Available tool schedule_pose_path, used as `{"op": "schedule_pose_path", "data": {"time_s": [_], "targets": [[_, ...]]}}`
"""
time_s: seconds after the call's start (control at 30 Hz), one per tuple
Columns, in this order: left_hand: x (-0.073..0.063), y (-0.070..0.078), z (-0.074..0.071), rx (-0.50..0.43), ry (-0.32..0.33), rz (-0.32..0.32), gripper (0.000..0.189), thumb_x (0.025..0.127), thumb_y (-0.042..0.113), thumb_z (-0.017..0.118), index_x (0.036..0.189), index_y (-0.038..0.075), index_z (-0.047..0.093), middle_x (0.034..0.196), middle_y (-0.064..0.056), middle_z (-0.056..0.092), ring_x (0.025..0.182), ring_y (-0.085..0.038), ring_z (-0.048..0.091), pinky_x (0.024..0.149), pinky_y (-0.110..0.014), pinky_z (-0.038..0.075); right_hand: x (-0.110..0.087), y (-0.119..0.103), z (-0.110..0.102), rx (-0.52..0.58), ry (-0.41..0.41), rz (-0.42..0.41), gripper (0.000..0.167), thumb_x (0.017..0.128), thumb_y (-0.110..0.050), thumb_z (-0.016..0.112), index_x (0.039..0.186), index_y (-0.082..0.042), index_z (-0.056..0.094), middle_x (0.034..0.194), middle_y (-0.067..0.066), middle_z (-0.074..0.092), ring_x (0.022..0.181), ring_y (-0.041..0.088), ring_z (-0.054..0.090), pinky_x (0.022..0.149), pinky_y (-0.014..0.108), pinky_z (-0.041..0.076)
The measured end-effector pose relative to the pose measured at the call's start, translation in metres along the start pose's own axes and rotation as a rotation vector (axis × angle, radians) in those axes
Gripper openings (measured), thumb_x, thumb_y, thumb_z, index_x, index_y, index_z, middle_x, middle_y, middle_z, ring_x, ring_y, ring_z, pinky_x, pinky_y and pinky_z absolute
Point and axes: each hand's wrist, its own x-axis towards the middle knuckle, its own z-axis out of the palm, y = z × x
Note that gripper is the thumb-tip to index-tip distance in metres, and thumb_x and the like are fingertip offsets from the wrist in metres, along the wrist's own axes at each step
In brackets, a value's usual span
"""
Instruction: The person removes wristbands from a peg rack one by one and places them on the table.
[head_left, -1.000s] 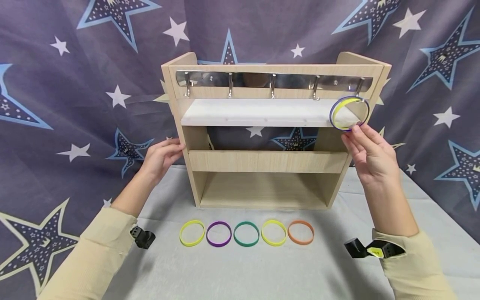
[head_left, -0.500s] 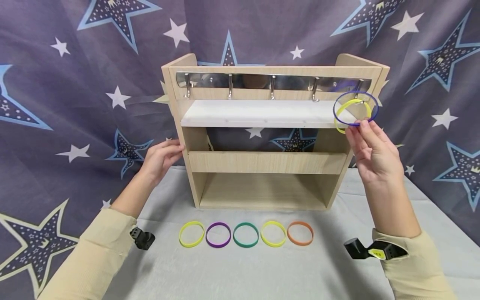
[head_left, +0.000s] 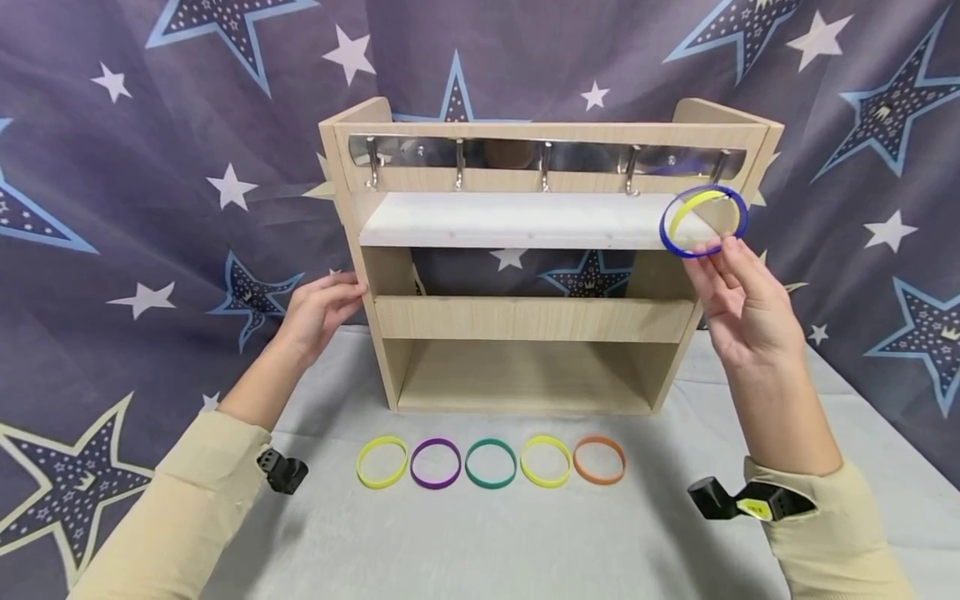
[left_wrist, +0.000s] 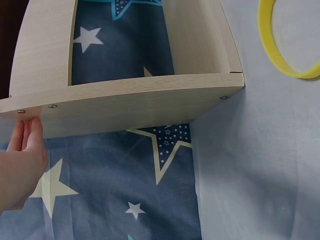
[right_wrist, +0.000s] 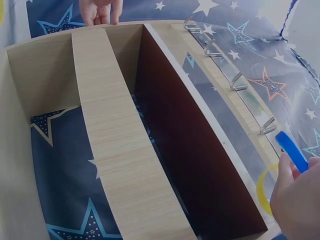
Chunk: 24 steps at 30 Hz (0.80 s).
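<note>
My right hand (head_left: 753,317) pinches the lower edge of a blue silicone wristband (right_wrist: 292,151), raised in front of the rightmost hook (head_left: 720,167). Behind that band a yellow wristband (right_wrist: 261,192) hangs at the same hook, and in the head view the blue ring surrounds most of it. The hook rail (head_left: 590,158) runs along the top of a small wooden shelf (head_left: 534,319). Against the shelf's left side panel, my left hand (head_left: 318,312) rests its fingertips; the left wrist view shows these fingers (left_wrist: 34,132) touching the outer face near two screws.
A row of wristbands lies on the table before the shelf: yellow (head_left: 381,485), purple (head_left: 435,486), green (head_left: 491,486), another yellow (head_left: 546,483) and orange (head_left: 600,481). A starry curtain (head_left: 187,208) hangs behind.
The blue wristband first overlapped the yellow one, shifted right and up with my right hand, then came back slightly left around it. My left hand stays at the panel.
</note>
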Motion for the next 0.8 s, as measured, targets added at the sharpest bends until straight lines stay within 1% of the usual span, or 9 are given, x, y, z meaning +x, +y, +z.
{"op": "schedule_pose_path", "data": {"time_s": [0.17,0.27,0.37,0.5,0.67,0.8], "targets": [[0.0005,-0.0006,-0.0001,-0.016,-0.008,0.009,0.015,0.092,0.003,0.059,0.091,0.015,0.067,0.098,0.007,0.067,0.092,-0.002,0.067,0.085,-0.011,0.054,-0.0037,0.0039,-0.0009,-0.057,-0.080,0.007,0.008,0.094,0.006,0.050,0.097,0.009,0.057,0.085,0.022,0.068,0.082,0.031,0.069,0.083,0.037,0.061],[0.0005,-0.0007,-0.0004,-0.017,-0.006,0.008,0.014,0.092,0.003,0.058,0.092,0.014,0.066,0.098,0.007,0.067,0.092,-0.002,0.066,0.086,-0.011,0.054,-0.0039,0.0048,-0.0006,-0.061,-0.113,0.006,0.010,0.095,0.007,0.049,0.100,0.010,0.056,0.087,0.023,0.068,0.085,0.031,0.070,0.084,0.038,0.060],[0.0001,0.0001,0.0003,0.007,0.003,0.001,0.010,0.092,0.005,0.060,0.097,0.013,0.064,0.100,0.008,0.066,0.094,-0.001,0.066,0.087,-0.012,0.053,-0.0036,0.0050,0.0013,-0.070,-0.144,-0.008,0.011,0.095,0.008,0.047,0.102,0.011,0.056,0.089,0.023,0.068,0.087,0.031,0.070,0.086,0.037,0.060],[-0.0004,0.0009,0.0008,0.038,0.014,-0.008,0.015,0.091,0.009,0.062,0.106,0.010,0.059,0.103,0.008,0.064,0.095,0.000,0.065,0.090,-0.013,0.052,-0.0046,0.0057,0.0035,-0.060,-0.191,-0.023,0.015,0.094,0.012,0.044,0.103,0.013,0.056,0.090,0.024,0.066,0.087,0.032,0.069,0.089,0.037,0.059],[-0.0012,0.0008,0.0007,0.023,0.015,-0.004,0.015,0.091,0.008,0.062,0.106,0.010,0.059,0.101,0.008,0.064,0.094,0.000,0.066,0.087,-0.011,0.053,-0.0073,0.0067,0.0048,-0.073,-0.205,-0.022,0.019,0.093,0.015,0.043,0.105,0.015,0.058,0.090,0.024,0.067,0.089,0.033,0.069,0.090,0.037,0.058],[-0.0015,0.0008,0.0007,0.020,0.012,-0.004,0.014,0.091,0.008,0.062,0.105,0.011,0.059,0.101,0.008,0.065,0.093,0.000,0.066,0.086,-0.011,0.053,-0.0102,0.0075,0.0026,-0.099,-0.196,0.011,0.021,0.093,0.016,0.042,0.105,0.013,0.059,0.090,0.023,0.068,0.090,0.032,0.070,0.090,0.036,0.058]]}}
